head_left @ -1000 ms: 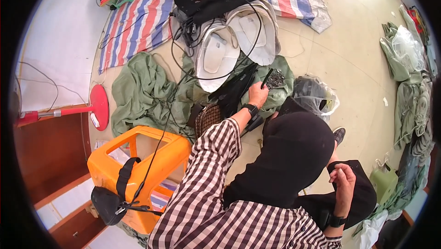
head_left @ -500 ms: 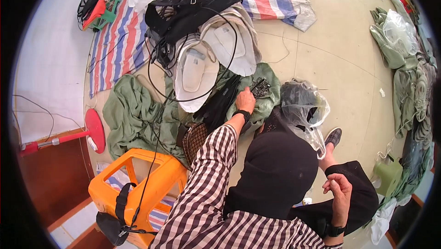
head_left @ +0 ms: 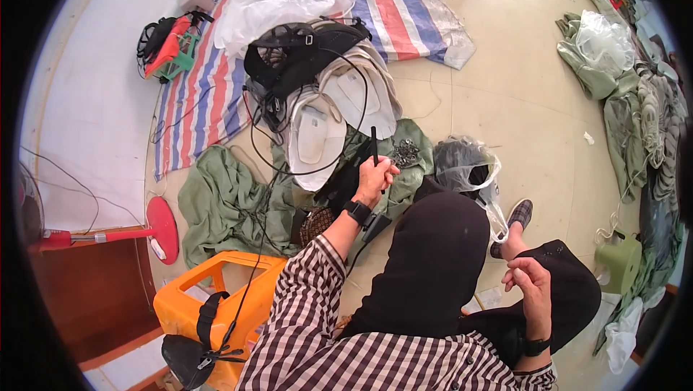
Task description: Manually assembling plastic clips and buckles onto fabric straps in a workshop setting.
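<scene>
My left hand (head_left: 375,178) is closed round a long black strap (head_left: 375,147), one end of which stands up above my fingers. Right behind that hand is a heap of small dark metal pieces (head_left: 406,153) on green cloth (head_left: 415,135). More black straps (head_left: 345,183) lie just left of the hand, beside a brown patterned item (head_left: 316,225). Over my right knee, my right hand (head_left: 530,284) is raised with its fingers curled against the thumb; whatever they may pinch is too small to make out.
White-and-beige padded pieces (head_left: 317,142) lie beyond, under a black mesh item (head_left: 289,59) with a looping cable. An orange stool (head_left: 180,304) stands at left near a red round base (head_left: 163,229). A clear plastic bag (head_left: 469,163) sits ahead of my knees; green bundles (head_left: 621,131) line the right.
My left hand has come up from the black straps and metal pieces, nearer to me, with a black strap in it. My right hand stays over the knee. The view has shifted slightly.
</scene>
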`<state>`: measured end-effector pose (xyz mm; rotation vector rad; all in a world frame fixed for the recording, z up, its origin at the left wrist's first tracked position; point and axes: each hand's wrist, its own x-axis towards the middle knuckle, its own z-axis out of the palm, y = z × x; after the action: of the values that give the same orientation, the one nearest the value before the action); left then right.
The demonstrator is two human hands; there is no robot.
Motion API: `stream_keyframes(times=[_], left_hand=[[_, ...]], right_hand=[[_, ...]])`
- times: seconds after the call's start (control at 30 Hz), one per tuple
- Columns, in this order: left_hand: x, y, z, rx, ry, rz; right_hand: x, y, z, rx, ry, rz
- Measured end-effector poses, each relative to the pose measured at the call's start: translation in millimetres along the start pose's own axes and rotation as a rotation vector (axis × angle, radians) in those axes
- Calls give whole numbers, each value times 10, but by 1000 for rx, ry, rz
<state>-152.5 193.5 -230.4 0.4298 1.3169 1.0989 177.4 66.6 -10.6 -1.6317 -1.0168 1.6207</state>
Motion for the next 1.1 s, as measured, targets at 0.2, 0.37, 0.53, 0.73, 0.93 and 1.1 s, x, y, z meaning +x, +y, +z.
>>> stream_keyframes(times=[0.2, 0.37, 0.53, 0.73, 0.93, 1.1], left_hand=[[-898, 897, 341, -54, -284, 118], [-1752, 1448, 687, -19, -485, 162], [-2466, 1510, 972, 39, -745, 120], [-3081, 1184, 1340, 128, -836, 116], [-3401, 987, 1480, 214, -866, 265], [-3498, 873, 1535, 250, -910, 298]], right_hand=[[-185, -87, 82, 40, -54, -136], [-432, -245, 158, 18, -169, -304], [-844, -441, 298, 14, -152, -473], [-1200, -463, 325, -9, -47, -703], [-1453, -271, 321, 145, -42, -701], [-1428, -111, 258, 336, -94, -653]])
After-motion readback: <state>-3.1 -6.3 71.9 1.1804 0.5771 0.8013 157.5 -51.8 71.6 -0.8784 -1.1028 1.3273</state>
